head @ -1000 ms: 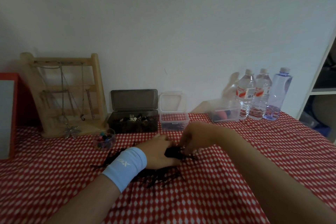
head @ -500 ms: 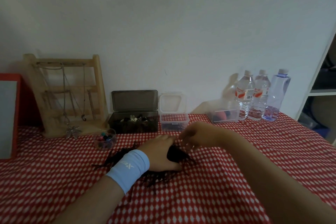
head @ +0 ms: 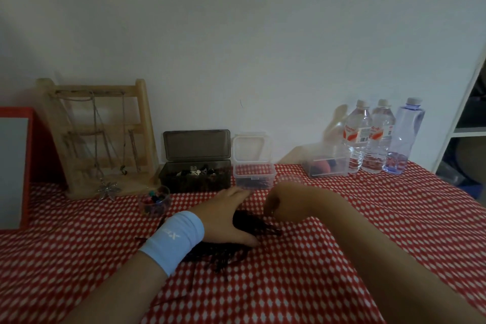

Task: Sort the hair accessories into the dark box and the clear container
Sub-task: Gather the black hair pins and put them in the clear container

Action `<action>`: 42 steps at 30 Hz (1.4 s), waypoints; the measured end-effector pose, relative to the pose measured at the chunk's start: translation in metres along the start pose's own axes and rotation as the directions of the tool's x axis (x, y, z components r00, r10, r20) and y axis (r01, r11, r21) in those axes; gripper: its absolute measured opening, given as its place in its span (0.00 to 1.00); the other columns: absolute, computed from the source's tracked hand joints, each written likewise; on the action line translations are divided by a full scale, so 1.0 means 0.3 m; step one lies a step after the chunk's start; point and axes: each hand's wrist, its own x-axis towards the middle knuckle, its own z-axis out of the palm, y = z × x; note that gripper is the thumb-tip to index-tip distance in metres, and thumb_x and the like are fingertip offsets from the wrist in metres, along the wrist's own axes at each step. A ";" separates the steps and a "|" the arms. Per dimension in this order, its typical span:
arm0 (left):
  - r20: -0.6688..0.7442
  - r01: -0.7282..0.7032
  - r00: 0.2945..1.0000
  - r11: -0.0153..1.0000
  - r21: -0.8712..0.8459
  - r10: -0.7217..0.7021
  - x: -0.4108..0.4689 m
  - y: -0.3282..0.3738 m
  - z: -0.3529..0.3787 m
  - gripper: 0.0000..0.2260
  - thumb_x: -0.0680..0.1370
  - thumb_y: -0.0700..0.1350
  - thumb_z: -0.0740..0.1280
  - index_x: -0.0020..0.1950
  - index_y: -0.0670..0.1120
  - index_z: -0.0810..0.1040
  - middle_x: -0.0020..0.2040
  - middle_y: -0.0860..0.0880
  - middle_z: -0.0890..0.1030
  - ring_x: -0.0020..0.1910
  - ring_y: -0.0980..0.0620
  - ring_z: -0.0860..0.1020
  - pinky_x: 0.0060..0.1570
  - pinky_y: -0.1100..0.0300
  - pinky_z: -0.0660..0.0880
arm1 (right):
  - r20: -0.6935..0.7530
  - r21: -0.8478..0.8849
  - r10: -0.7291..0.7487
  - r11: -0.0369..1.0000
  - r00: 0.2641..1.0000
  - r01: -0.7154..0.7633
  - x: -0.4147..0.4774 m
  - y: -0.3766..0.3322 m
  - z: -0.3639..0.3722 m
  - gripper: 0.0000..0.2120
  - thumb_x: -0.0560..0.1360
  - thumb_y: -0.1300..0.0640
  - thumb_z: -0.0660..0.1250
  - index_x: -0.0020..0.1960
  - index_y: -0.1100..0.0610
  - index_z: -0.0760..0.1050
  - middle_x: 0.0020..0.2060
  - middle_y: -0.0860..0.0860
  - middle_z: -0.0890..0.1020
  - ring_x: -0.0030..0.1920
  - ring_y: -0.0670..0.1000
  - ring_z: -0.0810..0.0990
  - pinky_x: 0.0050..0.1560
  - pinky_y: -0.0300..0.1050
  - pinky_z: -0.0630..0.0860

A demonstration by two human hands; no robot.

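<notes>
**Hazard: Tangled Pieces Lifting Together**

The hair accessories (head: 252, 222) lie heaped in front of the dark box (head: 194, 184). The left hand (head: 226, 218) presses flat on them. The right hand (head: 282, 201) curls at their edge, grip unconfirmed. Tangled pieces may lift together and be missorted.

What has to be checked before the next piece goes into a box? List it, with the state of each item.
1. Dark box lid up: ok.
2. Clear container lid up: ok.
3. Left hand lies flat on the pile of dark accessories, holding it down: ok.
4. Right hand has a single piece pinched: cannot tell; its fingers curl down at the pile's edge and hide the tips.
5. Way from the pile to both boxes is free: ok; the small cup stands off to the left.
</notes>
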 end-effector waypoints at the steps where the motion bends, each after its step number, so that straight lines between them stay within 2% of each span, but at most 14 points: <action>1: 0.027 0.025 0.999 1.000 0.000 -0.025 -0.018 -0.013 -0.005 0.54 0.60 0.73 0.70 0.78 0.57 0.50 0.73 0.62 0.55 0.71 0.58 0.57 0.72 0.54 0.59 | -0.022 0.007 0.002 1.000 1.000 -0.001 0.001 -0.010 -0.004 0.16 0.75 0.52 0.68 0.62 0.46 0.80 0.56 0.47 0.82 0.54 0.48 0.79 0.60 0.47 0.76; 3: 0.058 0.047 0.997 0.999 0.022 -0.048 -0.045 -0.031 -0.009 0.51 0.60 0.72 0.71 0.77 0.56 0.54 0.71 0.61 0.57 0.70 0.58 0.59 0.70 0.58 0.61 | -0.011 0.052 -0.039 0.998 0.999 0.039 0.006 -0.048 0.001 0.22 0.73 0.50 0.67 0.66 0.47 0.76 0.60 0.48 0.80 0.57 0.49 0.78 0.58 0.45 0.74; 6: 0.028 0.018 0.999 0.998 -0.057 -0.016 -0.067 -0.042 -0.005 0.30 0.66 0.64 0.73 0.66 0.59 0.71 0.60 0.58 0.72 0.59 0.57 0.73 0.61 0.61 0.71 | 0.081 0.076 -0.142 0.988 0.987 0.136 0.030 -0.111 0.034 0.28 0.69 0.52 0.71 0.69 0.46 0.72 0.62 0.48 0.77 0.58 0.50 0.77 0.56 0.44 0.74; 9: -0.053 -0.007 0.999 0.984 -0.179 -0.002 -0.085 -0.063 -0.008 0.18 0.69 0.56 0.74 0.56 0.58 0.76 0.52 0.59 0.78 0.52 0.57 0.78 0.54 0.62 0.75 | 0.060 0.083 -0.161 0.984 0.985 0.156 0.056 -0.137 0.067 0.25 0.70 0.52 0.74 0.66 0.46 0.74 0.55 0.46 0.79 0.52 0.49 0.78 0.50 0.41 0.74; 12: -0.127 0.024 0.991 0.981 -0.194 -0.050 -0.108 -0.086 -0.012 0.29 0.68 0.58 0.75 0.67 0.60 0.70 0.58 0.64 0.74 0.57 0.62 0.75 0.57 0.66 0.71 | 0.013 0.061 -0.148 0.987 0.989 0.147 0.069 -0.136 0.063 0.20 0.73 0.52 0.73 0.64 0.48 0.76 0.54 0.46 0.81 0.51 0.48 0.79 0.46 0.37 0.71; 14: -0.147 0.061 0.985 0.983 -0.175 -0.087 -0.116 -0.102 -0.010 0.33 0.66 0.61 0.75 0.69 0.60 0.67 0.59 0.65 0.71 0.59 0.61 0.73 0.58 0.66 0.70 | -0.012 0.024 -0.157 0.987 0.987 0.158 0.075 -0.150 0.061 0.20 0.73 0.51 0.73 0.64 0.48 0.76 0.56 0.47 0.81 0.54 0.49 0.79 0.51 0.40 0.74; 18: -0.149 0.054 0.985 0.981 -0.184 -0.082 -0.112 -0.105 -0.006 0.25 0.65 0.65 0.73 0.60 0.62 0.73 0.54 0.64 0.76 0.51 0.65 0.76 0.50 0.68 0.73 | -0.084 0.026 -0.238 0.970 0.968 0.241 0.091 -0.181 0.087 0.25 0.74 0.52 0.73 0.69 0.46 0.72 0.63 0.47 0.78 0.60 0.49 0.77 0.62 0.45 0.74; 22: -0.216 0.076 0.971 0.988 -0.135 -0.104 -0.114 -0.127 0.005 0.19 0.68 0.67 0.69 0.55 0.61 0.75 0.51 0.63 0.77 0.49 0.65 0.75 0.49 0.65 0.74 | -0.117 -0.004 -0.219 0.975 0.969 0.220 0.117 -0.150 0.088 0.13 0.77 0.55 0.69 0.62 0.53 0.77 0.56 0.50 0.80 0.54 0.50 0.79 0.49 0.38 0.72; 27: -0.353 0.036 0.929 0.976 -0.215 -0.112 -0.118 -0.144 0.007 0.14 0.73 0.61 0.70 0.58 0.61 0.78 0.52 0.66 0.78 0.52 0.69 0.74 0.51 0.73 0.69 | -0.167 0.068 -0.196 0.975 0.966 0.210 0.120 -0.093 0.074 0.09 0.77 0.54 0.69 0.58 0.49 0.79 0.52 0.44 0.81 0.49 0.45 0.78 0.52 0.39 0.76; 30: -0.374 0.041 0.915 0.959 -0.282 -0.149 -0.110 -0.139 0.015 0.12 0.76 0.55 0.70 0.59 0.60 0.78 0.50 0.64 0.79 0.49 0.67 0.76 0.50 0.70 0.72 | -0.174 0.138 -0.179 0.969 0.968 0.204 0.118 -0.069 0.064 0.10 0.78 0.53 0.68 0.59 0.47 0.79 0.53 0.42 0.81 0.50 0.43 0.78 0.56 0.43 0.77; 33: -0.379 0.047 0.910 0.949 -0.311 -0.169 -0.110 -0.139 0.014 0.11 0.77 0.50 0.69 0.58 0.61 0.77 0.47 0.62 0.79 0.47 0.67 0.76 0.47 0.73 0.71 | -0.188 0.176 -0.166 0.964 0.968 0.199 0.109 -0.047 0.053 0.14 0.80 0.54 0.66 0.64 0.47 0.76 0.57 0.41 0.79 0.53 0.41 0.76 0.55 0.37 0.72; 36: -0.392 0.057 0.903 0.952 -0.300 -0.177 -0.115 -0.149 0.004 0.09 0.78 0.46 0.68 0.55 0.60 0.78 0.45 0.62 0.79 0.47 0.71 0.74 0.44 0.78 0.68 | -0.227 0.193 -0.169 0.957 0.959 0.215 0.092 -0.031 0.038 0.12 0.81 0.55 0.63 0.63 0.46 0.75 0.52 0.39 0.76 0.48 0.35 0.73 0.47 0.28 0.65; 39: -0.369 0.088 0.908 0.952 -0.293 -0.198 -0.112 -0.141 -0.012 0.09 0.79 0.50 0.67 0.58 0.60 0.76 0.49 0.62 0.79 0.48 0.69 0.75 0.49 0.72 0.69 | -0.220 0.264 -0.160 0.940 0.962 0.216 0.083 -0.024 0.028 0.11 0.82 0.53 0.61 0.63 0.44 0.73 0.52 0.39 0.75 0.51 0.40 0.74 0.49 0.34 0.66; 42: -0.337 0.077 0.920 0.937 -0.340 -0.198 -0.098 -0.113 -0.025 0.20 0.77 0.60 0.64 0.68 0.59 0.71 0.59 0.61 0.75 0.58 0.63 0.73 0.57 0.65 0.69 | -0.196 0.353 -0.204 0.898 0.959 0.263 0.083 -0.041 0.038 0.17 0.82 0.54 0.61 0.69 0.41 0.68 0.59 0.37 0.73 0.56 0.37 0.72 0.55 0.36 0.65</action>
